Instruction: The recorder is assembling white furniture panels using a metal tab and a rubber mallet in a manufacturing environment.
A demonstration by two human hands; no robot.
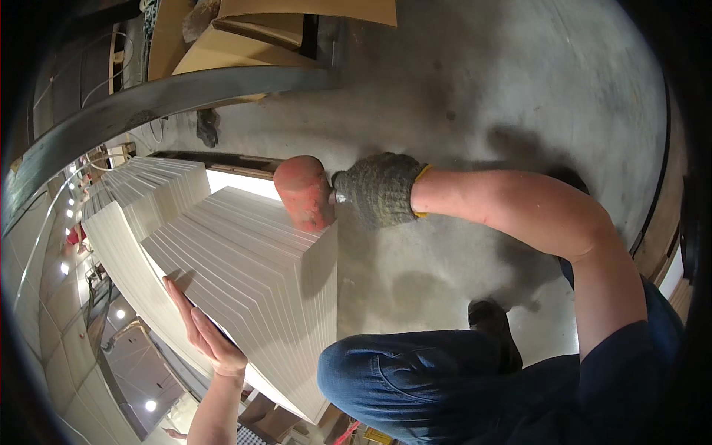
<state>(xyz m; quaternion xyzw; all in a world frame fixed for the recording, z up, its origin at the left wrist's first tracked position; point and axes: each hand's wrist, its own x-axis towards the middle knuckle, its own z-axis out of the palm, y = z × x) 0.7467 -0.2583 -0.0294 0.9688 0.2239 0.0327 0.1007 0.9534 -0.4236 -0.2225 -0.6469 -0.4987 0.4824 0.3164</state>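
Note:
My right hand [380, 190] wears a grey knit glove with a yellow cuff. It is closed round the short visible end of a mallet's handle. The mallet's worn red head [304, 194] is at the edge of a stack of white boards [237, 252]; whether it touches them I cannot tell. My left hand [202, 330] lies with fingers stretched along the stack's left side, its palm turned to the boards and mostly hidden. A narrow dark strip shows between that hand and the stack.
A second white stack [141, 182] stands beyond the first. A curved grey metal bar [170, 93] crosses the upper left, with brown cardboard [245, 55] behind it. My bent knee [356, 371] is close to the boards, and a dark shoe [493, 326] rests on the grey floor [482, 89].

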